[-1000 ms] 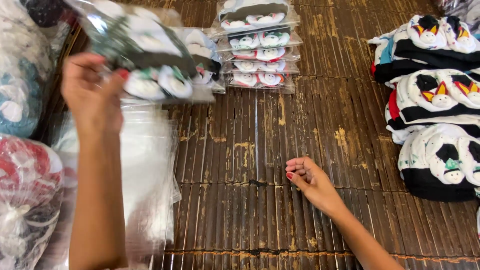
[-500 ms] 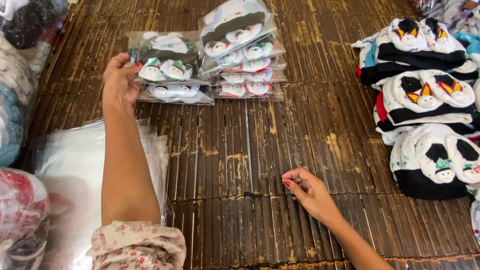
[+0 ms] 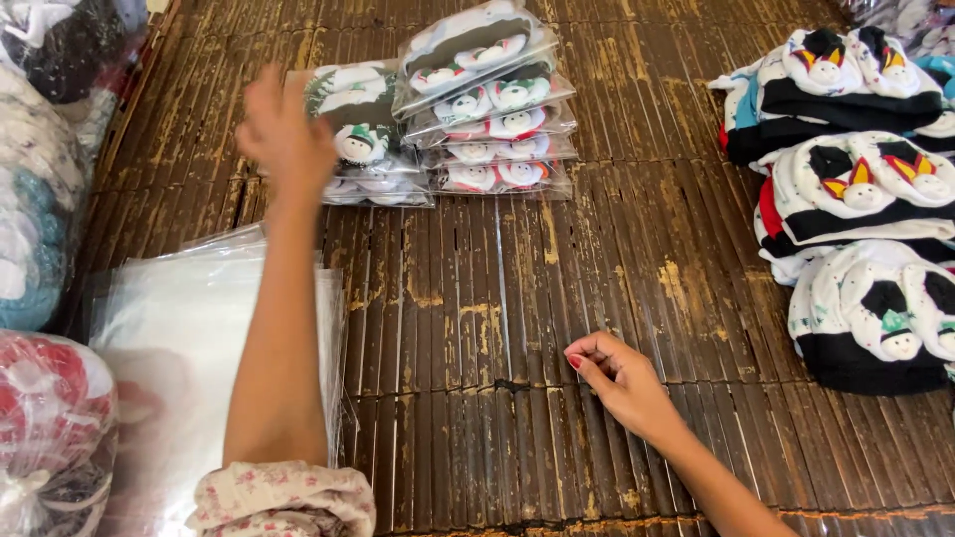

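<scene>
Worn bamboo-slat flooring (image 3: 617,288) lay under everything. On it, a bagged pack of socks (image 3: 363,139) sat far left beside a taller stack of packs (image 3: 492,104). Just above that pack hovered the left hand (image 3: 284,134), fingers spread. Nearer, the right hand (image 3: 617,373) rested on the slats, fingertips pinched together. Clear bags (image 3: 189,328) lay left, loose socks (image 3: 856,189) right.

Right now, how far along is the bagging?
Done: two stacks of bagged items, a tall stack and a shorter stack beside it. In hand: nothing; the left hand hovers open by the shorter stack, and the right hand rests on the slatted floor. Left: unbagged items piled at right, plus empty clear bags.
</scene>
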